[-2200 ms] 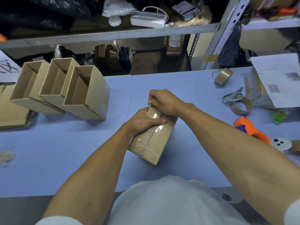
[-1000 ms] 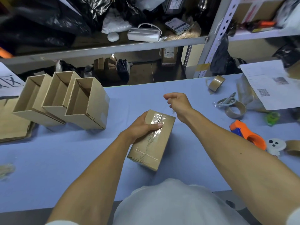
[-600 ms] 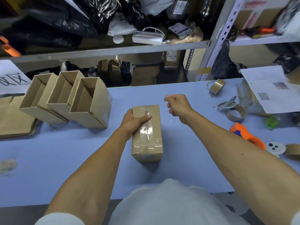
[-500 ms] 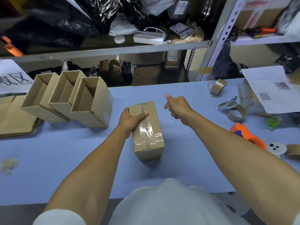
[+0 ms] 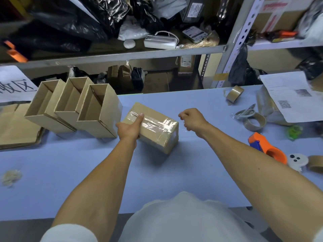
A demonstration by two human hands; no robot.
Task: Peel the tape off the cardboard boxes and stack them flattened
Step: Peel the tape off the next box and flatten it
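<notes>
Brown taped box (image 5: 153, 131), glossy clear tape, left hand (image 5: 129, 130) gripping

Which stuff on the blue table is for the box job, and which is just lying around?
For the job: taped box, held by left hand; right hand; three open boxes; flat cardboard.

Lying about: tape rolls, scissors, orange dispenser, papers.

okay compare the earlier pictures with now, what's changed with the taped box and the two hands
The left hand has kept its grip on the taped cardboard box and turned it, so its long side now runs left to right instead of pointing away from the person. The right hand let go of the box's far end and drew off to the right, fingers curled. The three open boxes, the tape rolls and the orange tape dispenser stayed put.
</notes>
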